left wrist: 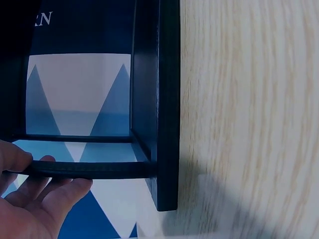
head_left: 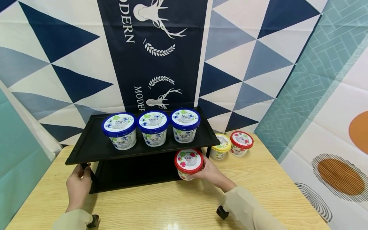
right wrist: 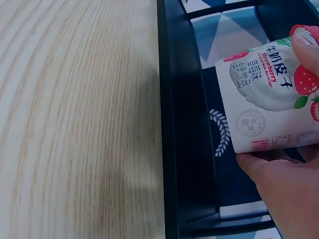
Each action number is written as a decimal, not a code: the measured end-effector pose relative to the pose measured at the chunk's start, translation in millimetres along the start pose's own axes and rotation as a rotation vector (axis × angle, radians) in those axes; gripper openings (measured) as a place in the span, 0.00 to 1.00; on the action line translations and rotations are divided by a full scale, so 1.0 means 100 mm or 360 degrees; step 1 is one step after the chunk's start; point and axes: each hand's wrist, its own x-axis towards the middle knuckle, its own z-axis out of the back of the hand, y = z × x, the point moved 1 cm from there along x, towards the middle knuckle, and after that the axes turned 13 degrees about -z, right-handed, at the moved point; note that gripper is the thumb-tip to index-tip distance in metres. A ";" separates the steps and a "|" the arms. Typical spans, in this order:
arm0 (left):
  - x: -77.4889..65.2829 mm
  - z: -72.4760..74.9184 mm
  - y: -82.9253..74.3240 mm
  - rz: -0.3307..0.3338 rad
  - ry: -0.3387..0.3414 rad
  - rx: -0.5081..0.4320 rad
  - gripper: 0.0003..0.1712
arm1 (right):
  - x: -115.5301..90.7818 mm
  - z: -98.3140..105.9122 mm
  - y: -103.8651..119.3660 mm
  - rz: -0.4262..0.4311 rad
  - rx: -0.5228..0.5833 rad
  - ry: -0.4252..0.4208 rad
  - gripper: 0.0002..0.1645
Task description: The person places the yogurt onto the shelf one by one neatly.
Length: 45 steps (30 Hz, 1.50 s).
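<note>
My right hand [head_left: 211, 172] grips a tub with a red lid [head_left: 189, 161] at the front right of the black two-tier shelf, just below the upper board. Strawberries and the words "Strawberry Flavored Milk Beverage" show on the tub [right wrist: 271, 94] in the right wrist view, with fingers under and beside it. At the shelf's front left, my left hand [head_left: 79, 183] holds a black post [left wrist: 109, 170] between thumb and fingers. On the upper board [head_left: 95, 140] three blue-lidded tubs [head_left: 153, 127] stand upright in a row.
Behind the shelf's right end, a yellow-lidded tub [head_left: 221, 147] and another red-lidded tub [head_left: 241, 143] stand on the wooden table [head_left: 161, 207]. A patterned cloth wall [head_left: 230, 64] rises close behind the shelf, and more cloth walls flank the table.
</note>
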 end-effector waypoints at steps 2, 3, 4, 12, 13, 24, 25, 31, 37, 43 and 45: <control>0.00 0.00 0.01 -0.0003 -0.0001 -0.0001 0.16 | 0.01 -0.02 0.02 0.0015 -0.0012 0.0016 0.55; 0.00 0.00 0.01 -0.0003 -0.0001 0.0001 0.16 | 0.02 -0.03 0.03 0.0022 -0.0020 0.0015 0.55; 0.00 0.00 0.01 -0.0001 -0.0001 0.0004 0.16 | 0.03 -0.05 0.04 0.0029 -0.0024 0.0022 0.55; 0.01 0.01 -0.02 0.0001 0.0007 0.0018 0.16 | 0.09 -0.17 0.08 0.0052 0.0003 0.0078 0.56; 0.01 0.01 -0.02 -0.0002 0.0010 0.0014 0.17 | 0.09 -0.18 0.09 0.0052 -0.0001 0.0070 0.56; 0.01 0.01 -0.02 0.0002 -0.0003 0.0008 0.16 | 0.15 -0.32 0.14 0.0084 -0.0020 0.0092 0.55; 0.01 0.01 -0.02 0.0000 -0.0006 0.0008 0.16 | 0.15 -0.33 0.15 0.0091 -0.0026 0.0094 0.55; 0.01 0.02 -0.03 0.0010 0.0002 0.0019 0.15 | 0.18 -0.39 0.17 0.0114 -0.0026 0.0124 0.54; 0.02 0.00 -0.02 -0.0018 -0.0002 -0.0004 0.16 | 0.22 -0.48 0.20 0.0114 -0.0004 0.0120 0.54; 0.02 0.00 -0.01 -0.0014 -0.0013 0.0007 0.15 | 0.28 -0.57 0.22 0.0137 -0.0017 0.0110 0.53; 0.02 0.00 -0.01 -0.0015 -0.0022 0.0017 0.15 | 0.30 -0.60 0.23 0.0138 -0.0020 0.0114 0.53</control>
